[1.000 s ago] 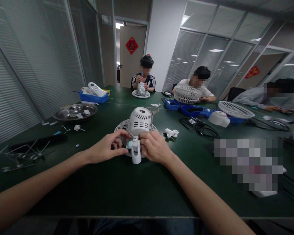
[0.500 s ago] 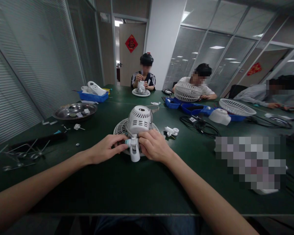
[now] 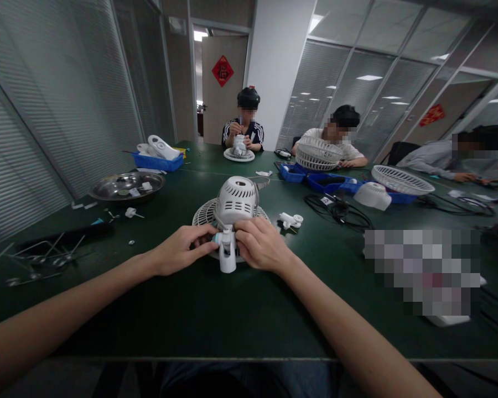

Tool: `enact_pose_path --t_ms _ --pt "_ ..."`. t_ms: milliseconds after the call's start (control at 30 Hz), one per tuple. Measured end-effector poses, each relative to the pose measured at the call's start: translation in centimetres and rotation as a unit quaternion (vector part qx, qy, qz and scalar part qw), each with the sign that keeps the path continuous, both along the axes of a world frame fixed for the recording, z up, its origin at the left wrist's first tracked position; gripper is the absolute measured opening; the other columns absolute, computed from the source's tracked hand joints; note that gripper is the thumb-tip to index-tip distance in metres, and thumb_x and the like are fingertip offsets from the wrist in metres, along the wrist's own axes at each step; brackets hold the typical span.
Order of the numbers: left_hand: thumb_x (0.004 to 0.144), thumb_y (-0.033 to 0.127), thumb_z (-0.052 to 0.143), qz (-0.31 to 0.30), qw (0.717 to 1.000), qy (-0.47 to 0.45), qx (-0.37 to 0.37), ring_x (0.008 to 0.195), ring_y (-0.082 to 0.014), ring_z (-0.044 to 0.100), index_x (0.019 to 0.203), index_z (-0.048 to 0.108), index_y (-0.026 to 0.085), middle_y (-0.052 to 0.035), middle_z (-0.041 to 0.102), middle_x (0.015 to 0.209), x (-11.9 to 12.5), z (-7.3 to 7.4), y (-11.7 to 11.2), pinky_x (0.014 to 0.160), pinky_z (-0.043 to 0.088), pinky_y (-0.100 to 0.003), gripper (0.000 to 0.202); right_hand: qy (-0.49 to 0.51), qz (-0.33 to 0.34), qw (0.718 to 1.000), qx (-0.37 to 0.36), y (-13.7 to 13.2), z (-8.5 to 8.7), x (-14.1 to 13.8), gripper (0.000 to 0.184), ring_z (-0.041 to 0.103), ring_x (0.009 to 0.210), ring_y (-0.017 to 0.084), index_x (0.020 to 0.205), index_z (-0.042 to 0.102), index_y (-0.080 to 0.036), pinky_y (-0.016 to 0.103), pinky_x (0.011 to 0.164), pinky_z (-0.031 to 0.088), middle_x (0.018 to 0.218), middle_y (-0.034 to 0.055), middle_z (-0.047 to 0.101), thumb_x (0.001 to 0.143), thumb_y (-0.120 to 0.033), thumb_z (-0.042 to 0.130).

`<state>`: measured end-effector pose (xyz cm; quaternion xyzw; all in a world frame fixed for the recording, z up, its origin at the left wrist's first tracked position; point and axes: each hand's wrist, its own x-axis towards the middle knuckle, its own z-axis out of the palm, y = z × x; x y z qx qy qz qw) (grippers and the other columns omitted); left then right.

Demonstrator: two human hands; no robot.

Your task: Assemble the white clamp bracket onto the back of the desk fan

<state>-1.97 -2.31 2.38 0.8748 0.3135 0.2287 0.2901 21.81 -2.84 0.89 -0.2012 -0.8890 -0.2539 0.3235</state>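
Observation:
A white fan head [image 3: 235, 200] with a slotted motor housing lies on its round grille [image 3: 204, 214], the housing facing up. Its neck joint [image 3: 228, 258] points toward me. At the left side of that joint, my left hand [image 3: 186, 249] pinches a small light-blue knob-like piece [image 3: 216, 238] between thumb and fingers. From the right, my right hand [image 3: 257, 243] is closed on the joint, its fingertips partly hidden behind it. Just right of the grille lies a small white plastic part [image 3: 290, 221].
To the left are a metal bowl [image 3: 103, 189], a blue bin [image 3: 160, 162] of white parts, and thin metal rods [image 3: 45, 260]. A black cable [image 3: 336, 210], blue trays [image 3: 292, 173] and fan grilles [image 3: 402, 181] sit to the right. Several people work around the green table [image 3: 191, 326].
Both hands keep their hold at the neck joint with barely any movement. The view has shifted slightly.

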Motion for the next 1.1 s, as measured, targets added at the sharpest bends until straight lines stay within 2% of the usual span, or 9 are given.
enact_pose_path --t_ms 133,233,333,400,500,600,867,1000,1100 --pt "0.095 0.041 0.04 -0.017 1.0 0.009 0.003 0.069 -0.0131 0.058 0.089 0.059 0.016 -0.0014 0.061 0.08 0.03 0.16 -0.05 0.064 0.046 -0.024 0.032 -0.003 0.003 1.0 0.006 0.01 -0.08 0.0 0.016 0.052 0.085 0.021 0.104 0.048 -0.016 0.036 0.07 0.041 0.103 0.0112 0.062 0.088 -0.017 0.045" --pt "0.087 0.043 0.055 0.01 1.0 -0.007 -0.017 0.071 -0.0141 0.058 0.1 0.056 0.017 -0.0015 0.061 0.084 0.04 0.24 -0.13 0.063 0.047 -0.025 0.03 -0.004 -0.002 1.0 0.01 -0.04 -0.06 -0.1 0.015 0.052 0.084 0.021 0.103 0.048 -0.016 0.036 0.07 0.041 0.103 0.0109 0.062 0.088 -0.017 0.045" --pt "0.077 0.041 0.069 0.028 0.997 -0.057 -0.041 0.069 -0.0135 0.059 0.111 0.046 0.018 -0.0007 0.059 0.088 0.04 0.28 -0.23 0.061 0.05 -0.026 0.047 -0.005 -0.006 1.0 0.011 -0.15 0.02 -0.16 0.013 0.051 0.082 0.021 0.102 0.048 -0.017 0.036 0.069 0.041 0.103 0.0111 0.062 0.089 -0.018 0.042" --pt "0.075 0.037 0.071 0.017 0.997 -0.066 -0.042 0.07 -0.0131 0.06 0.11 0.045 0.018 -0.0006 0.059 0.09 0.02 0.24 -0.25 0.062 0.051 -0.026 0.048 -0.004 -0.009 1.0 0.009 -0.22 0.09 -0.17 0.013 0.051 0.082 0.021 0.101 0.048 -0.016 0.036 0.069 0.041 0.103 0.0114 0.062 0.09 -0.018 0.041" --pt "0.08 0.033 0.066 0.016 0.998 -0.052 -0.016 0.072 -0.0132 0.059 0.107 0.049 0.018 -0.0011 0.058 0.09 -0.03 0.1 -0.14 0.064 0.051 -0.026 0.035 -0.008 -0.015 1.0 0.005 -0.26 0.14 -0.18 0.013 0.051 0.082 0.021 0.1 0.049 -0.016 0.036 0.07 0.041 0.103 0.0112 0.062 0.09 -0.019 0.041" --pt "0.085 0.037 0.06 0.017 0.999 -0.025 0.018 0.076 -0.0141 0.058 0.104 0.056 0.017 -0.0023 0.06 0.092 -0.07 0.08 0.01 0.065 0.048 -0.025 0.027 -0.008 -0.02 1.0 -0.001 -0.22 0.12 -0.2 0.012 0.051 0.084 0.021 0.099 0.05 -0.017 0.036 0.071 0.041 0.103 0.0107 0.062 0.091 -0.019 0.041" --pt "0.096 0.039 0.037 0.004 1.0 0.016 0.016 0.076 -0.0145 0.058 0.082 0.061 0.016 -0.002 0.063 0.08 -0.07 0.62 -0.08 0.073 0.045 -0.027 0.036 -0.018 0.0 1.0 0.018 -0.09 0.08 0.0 0.015 0.051 0.085 0.021 0.102 0.052 -0.016 0.035 0.07 0.041 0.103 0.0112 0.061 0.089 -0.019 0.046" --pt "0.09 0.041 0.05 0.004 1.0 0.005 -0.01 0.076 -0.0147 0.056 0.091 0.054 0.017 -0.0016 0.06 0.086 -0.31 0.82 -0.09 0.069 0.046 -0.028 0.025 -0.029 -0.004 0.999 0.014 0.06 -0.02 -0.03 0.015 0.051 0.084 0.019 0.103 0.053 -0.018 0.034 0.07 0.04 0.103 0.0099 0.061 0.091 -0.018 0.045" --pt "0.082 0.036 0.061 0.007 0.998 -0.047 -0.032 0.075 -0.013 0.055 0.092 0.04 0.02 -0.003 0.056 0.099 -0.36 0.6 -0.31 0.065 0.049 -0.027 0.029 -0.018 -0.01 1.0 0.017 0.16 -0.11 -0.15 0.014 0.052 0.083 0.019 0.101 0.053 -0.017 0.034 0.07 0.041 0.102 0.0093 0.063 0.091 -0.017 0.043"
